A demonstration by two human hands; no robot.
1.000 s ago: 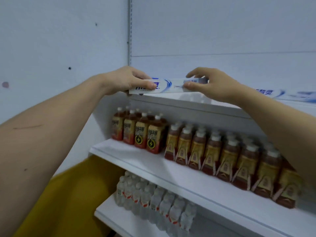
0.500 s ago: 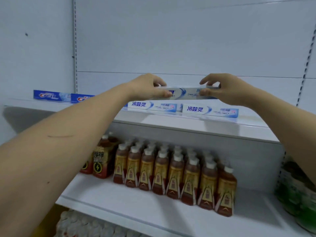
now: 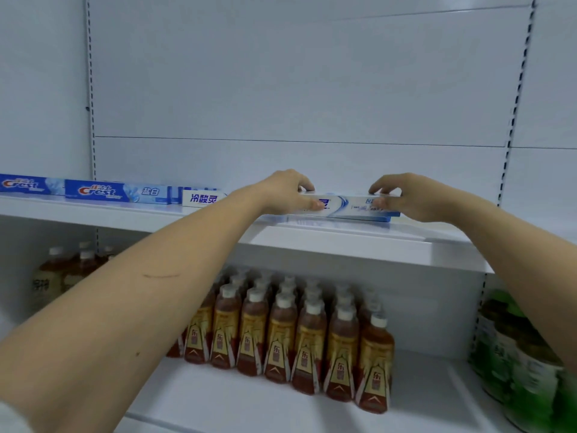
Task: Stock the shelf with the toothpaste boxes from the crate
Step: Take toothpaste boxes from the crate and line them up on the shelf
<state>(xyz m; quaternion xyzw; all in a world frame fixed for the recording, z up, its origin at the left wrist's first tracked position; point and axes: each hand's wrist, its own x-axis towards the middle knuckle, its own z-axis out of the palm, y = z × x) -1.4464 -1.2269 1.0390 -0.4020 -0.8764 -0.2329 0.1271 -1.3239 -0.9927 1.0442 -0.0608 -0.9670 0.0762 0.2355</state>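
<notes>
two blue toothpaste boxes on the top shelf (image 3: 125, 214) carry the brand "crest" in red and white: the far-left crest box (image 3: 25, 184), cut by the frame edge, and the second crest box (image 3: 117, 191), which adds small chinese characters above the logo and "盐白" on its pale right end. beside them a white box (image 3: 204, 199) reads "冷酸灵" in blue. the held box (image 3: 349, 206) shows only the last character, "灵", beside a thumb; its smaller print is blurred. amber bottles (image 3: 309, 342) on the lower shelf bear "东" on red-and-gold labels. other bottle labels are unreadable.
</notes>
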